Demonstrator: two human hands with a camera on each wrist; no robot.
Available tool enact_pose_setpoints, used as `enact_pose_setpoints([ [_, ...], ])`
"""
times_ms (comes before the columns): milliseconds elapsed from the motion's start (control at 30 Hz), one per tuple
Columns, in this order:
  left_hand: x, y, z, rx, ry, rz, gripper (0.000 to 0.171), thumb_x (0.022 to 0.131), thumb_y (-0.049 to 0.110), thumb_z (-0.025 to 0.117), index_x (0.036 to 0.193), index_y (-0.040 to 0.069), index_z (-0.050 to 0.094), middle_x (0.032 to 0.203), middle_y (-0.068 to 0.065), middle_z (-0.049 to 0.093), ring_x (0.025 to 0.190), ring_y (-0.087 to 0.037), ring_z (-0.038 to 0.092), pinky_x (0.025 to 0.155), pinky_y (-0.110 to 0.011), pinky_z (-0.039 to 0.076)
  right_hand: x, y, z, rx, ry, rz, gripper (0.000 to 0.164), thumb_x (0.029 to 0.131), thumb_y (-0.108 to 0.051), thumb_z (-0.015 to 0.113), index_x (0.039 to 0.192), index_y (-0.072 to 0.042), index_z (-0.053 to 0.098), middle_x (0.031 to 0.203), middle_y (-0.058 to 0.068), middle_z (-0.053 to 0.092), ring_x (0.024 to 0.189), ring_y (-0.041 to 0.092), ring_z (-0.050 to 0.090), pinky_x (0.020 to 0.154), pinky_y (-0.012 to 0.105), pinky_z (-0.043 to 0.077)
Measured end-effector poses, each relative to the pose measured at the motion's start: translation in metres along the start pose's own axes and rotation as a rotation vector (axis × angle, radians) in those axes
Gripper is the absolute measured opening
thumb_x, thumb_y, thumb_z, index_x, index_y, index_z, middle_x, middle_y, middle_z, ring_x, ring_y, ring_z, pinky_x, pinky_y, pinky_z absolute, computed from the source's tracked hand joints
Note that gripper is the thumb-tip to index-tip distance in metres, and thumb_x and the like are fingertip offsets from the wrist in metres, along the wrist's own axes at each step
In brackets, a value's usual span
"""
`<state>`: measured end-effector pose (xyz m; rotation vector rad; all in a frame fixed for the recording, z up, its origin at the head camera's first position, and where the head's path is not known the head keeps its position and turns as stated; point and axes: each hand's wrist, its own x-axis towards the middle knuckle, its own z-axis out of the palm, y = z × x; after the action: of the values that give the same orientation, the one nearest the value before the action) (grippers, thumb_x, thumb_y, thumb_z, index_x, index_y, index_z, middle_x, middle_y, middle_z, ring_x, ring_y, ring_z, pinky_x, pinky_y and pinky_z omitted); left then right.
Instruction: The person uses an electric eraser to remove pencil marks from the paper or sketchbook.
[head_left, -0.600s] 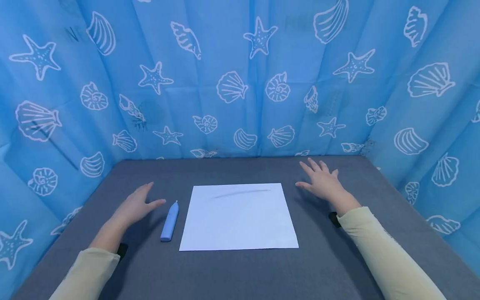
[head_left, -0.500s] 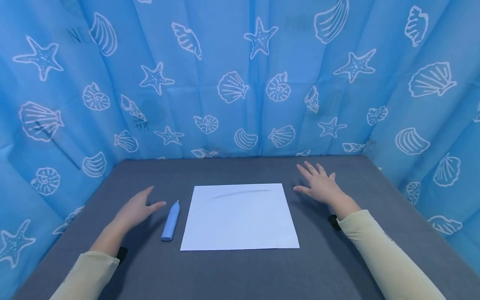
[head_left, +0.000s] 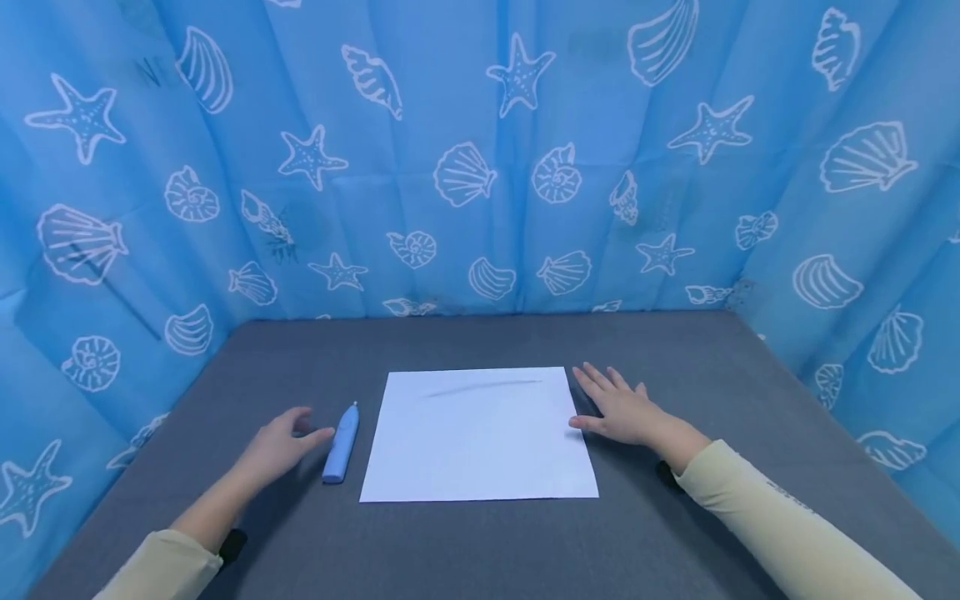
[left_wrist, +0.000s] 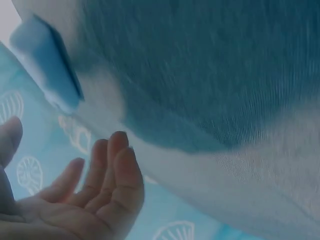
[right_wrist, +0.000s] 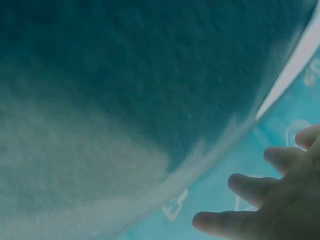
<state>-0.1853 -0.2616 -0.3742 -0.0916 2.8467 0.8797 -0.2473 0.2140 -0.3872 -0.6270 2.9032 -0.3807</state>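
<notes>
A blue pen-shaped tool point(head_left: 342, 446) with a thin pale tip lies on the grey table, its tip pointing away from me. Just left of it is my left hand point(head_left: 276, 450), fingers relaxed and slightly bent, thumb close to the tool's side; the left wrist view has the blue tool point(left_wrist: 47, 62) apart from the fingers. A white sheet of paper point(head_left: 480, 442) lies to the right of the tool, with a faint grey streak near its far edge. At the sheet's right edge, my right hand point(head_left: 618, 412) is spread, its thumb overlapping the paper in the head view.
The grey cloth-covered table point(head_left: 480, 550) reaches back to a blue curtain point(head_left: 420, 167) printed with white shells and starfish. The curtain also runs along the left and right sides. A dark band point(head_left: 232, 546) shows at my left wrist.
My right hand has come nearer and leftward, to the paper's edge. My left hand has lowered toward me, its fingers bending more beside the blue tool. Paper and tool stay in place.
</notes>
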Motion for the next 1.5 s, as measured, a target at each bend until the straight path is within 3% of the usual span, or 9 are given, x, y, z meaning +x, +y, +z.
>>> enact_pose_setpoints([
  [300,-0.004,0.006,0.014,-0.064,0.012,-0.017,0.067,0.096,0.038,0.058,0.133,-0.015,0.043,0.119,-0.034,0.055,0.109,-0.047,0.054,0.084,-0.054,0.049,0.001,-0.007,0.005,-0.01,-0.053,-0.039,0.087,0.092,-0.051,0.058,0.151,0.001,0.024,0.154,0.028,0.022,0.135,0.058,0.02,0.094,0.081,0.02],
  [567,-0.001,0.011,0.028,0.048,0.01,-0.066,0.077,0.088,0.046,0.065,0.127,-0.018,0.047,0.121,-0.036,0.054,0.106,-0.044,0.056,0.084,-0.054,0.049,0.005,-0.007,0.01,-0.029,-0.08,-0.041,0.089,0.09,-0.053,0.059,0.151,0.001,0.024,0.154,0.028,0.023,0.134,0.058,0.022,0.095,0.08,0.022],
  [867,0.009,0.015,0.034,0.047,0.003,-0.133,0.064,0.086,0.035,0.071,0.119,-0.015,0.05,0.104,-0.024,0.059,0.086,-0.029,0.054,0.074,-0.043,0.05,0.008,-0.007,0.008,-0.029,-0.131,-0.005,0.09,0.09,-0.055,0.059,0.151,0.001,0.024,0.154,0.028,0.023,0.134,0.058,0.021,0.096,0.079,0.021],
  [1167,0.01,0.013,0.033,-0.016,-0.013,-0.143,0.04,0.085,0.022,0.069,0.106,-0.011,0.059,0.083,-0.01,0.055,0.073,-0.021,0.052,0.059,-0.03,0.043,0.01,-0.008,0.005,-0.053,-0.169,-0.007,0.087,0.089,-0.057,0.059,0.149,-0.001,0.032,0.153,0.028,0.025,0.134,0.059,0.019,0.097,0.077,0.023],
  [1500,0.013,0.01,0.024,-0.257,0.001,-0.196,0.044,0.088,0.018,0.068,0.118,-0.009,0.051,0.097,-0.021,0.058,0.059,-0.019,0.06,0.053,-0.03,0.044,0.012,-0.006,0.007,-0.065,-0.196,0.007,0.086,0.089,-0.058,0.057,0.15,-0.001,0.032,0.154,0.028,0.023,0.135,0.059,0.018,0.097,0.077,0.025],
])
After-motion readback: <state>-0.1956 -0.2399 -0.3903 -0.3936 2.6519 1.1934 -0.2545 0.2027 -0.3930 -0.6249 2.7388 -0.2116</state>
